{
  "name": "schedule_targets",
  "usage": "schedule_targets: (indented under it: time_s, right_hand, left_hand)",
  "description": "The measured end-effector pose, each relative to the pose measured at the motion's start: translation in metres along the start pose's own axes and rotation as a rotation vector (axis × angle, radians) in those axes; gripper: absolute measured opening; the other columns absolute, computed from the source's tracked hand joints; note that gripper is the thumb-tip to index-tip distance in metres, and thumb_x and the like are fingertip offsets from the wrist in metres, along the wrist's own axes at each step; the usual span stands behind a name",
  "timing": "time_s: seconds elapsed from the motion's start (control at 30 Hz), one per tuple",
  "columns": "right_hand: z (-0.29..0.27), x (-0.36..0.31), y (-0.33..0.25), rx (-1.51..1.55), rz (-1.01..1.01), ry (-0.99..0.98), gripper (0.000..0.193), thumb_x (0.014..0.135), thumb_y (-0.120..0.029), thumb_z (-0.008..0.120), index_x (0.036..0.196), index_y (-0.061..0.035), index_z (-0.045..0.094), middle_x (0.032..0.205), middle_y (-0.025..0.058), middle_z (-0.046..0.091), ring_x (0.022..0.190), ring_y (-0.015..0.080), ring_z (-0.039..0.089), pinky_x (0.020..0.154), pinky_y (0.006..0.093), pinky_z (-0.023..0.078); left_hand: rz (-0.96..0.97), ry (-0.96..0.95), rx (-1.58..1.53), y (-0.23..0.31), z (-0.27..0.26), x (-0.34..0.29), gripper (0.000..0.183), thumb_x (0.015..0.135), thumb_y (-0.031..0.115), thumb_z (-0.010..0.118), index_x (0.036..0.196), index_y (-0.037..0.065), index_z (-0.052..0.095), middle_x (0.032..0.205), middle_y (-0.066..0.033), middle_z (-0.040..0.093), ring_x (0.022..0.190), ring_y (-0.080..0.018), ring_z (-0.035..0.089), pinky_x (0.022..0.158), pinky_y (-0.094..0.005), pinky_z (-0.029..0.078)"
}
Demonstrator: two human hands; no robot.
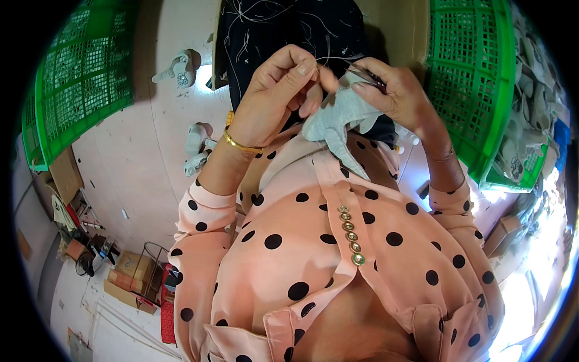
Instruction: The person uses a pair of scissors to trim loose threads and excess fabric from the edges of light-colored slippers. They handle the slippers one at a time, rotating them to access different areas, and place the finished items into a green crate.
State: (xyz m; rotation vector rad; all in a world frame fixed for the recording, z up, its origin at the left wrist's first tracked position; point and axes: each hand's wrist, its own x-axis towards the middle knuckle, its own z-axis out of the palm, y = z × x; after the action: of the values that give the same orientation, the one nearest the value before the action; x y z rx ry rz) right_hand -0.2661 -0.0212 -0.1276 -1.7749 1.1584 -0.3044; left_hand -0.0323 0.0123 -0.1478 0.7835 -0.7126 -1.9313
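My left hand (288, 84) is closed in a pinch on a thin pale thread (333, 58), which runs across toward my right hand. My right hand (398, 93) is closed around small dark-handled thread snips (369, 77), their blades directed at the thread. Below the snips, against my right fingers, lies a light grey cloth shoe upper (332, 117), with a strip of it trailing down over my blouse. How firmly my right fingers hold the cloth is hidden. Dark trousers (265, 36) strewn with loose thread ends cover my lap.
Green plastic crates (84, 72) stand at the left, and another green crate (470, 78) is at the right. Many shoe uppers (531, 108) are heaped beyond the right crate. Other uppers (181, 69) lie on the pale floor to the left. Cardboard boxes (129, 271) sit at the lower left.
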Motion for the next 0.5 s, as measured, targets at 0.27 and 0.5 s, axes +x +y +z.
schedule_targets:
  time_s: [0.27,0.5]
  right_hand:
    - [0.003,-0.006,0.003,-0.045,0.058,0.024,0.036,0.089,-0.037,0.066,0.104,-0.0046,0.061,0.067,0.0129,0.058,0.057,0.0249,0.057,0.058,0.0325,0.047]
    - [0.024,-0.014,0.014,0.009,-0.053,0.211,0.041,0.091,-0.039,0.064,0.111,-0.0029,0.059,0.076,0.0146,0.062,0.068,0.0309,0.063,0.062,0.0347,0.049]
  left_hand:
    - [0.176,-0.088,1.158,0.005,0.012,0.003,0.026,0.094,0.023,0.064,0.09,-0.001,0.057,0.061,-0.0031,0.047,0.052,-0.0102,0.04,0.05,-0.0259,0.036]
    - [-0.101,0.138,0.086,-0.022,0.027,0.018,0.036,0.098,0.021,0.059,0.064,0.01,0.052,0.059,0.0094,0.045,0.052,0.0016,0.035,0.044,-0.0184,0.027]
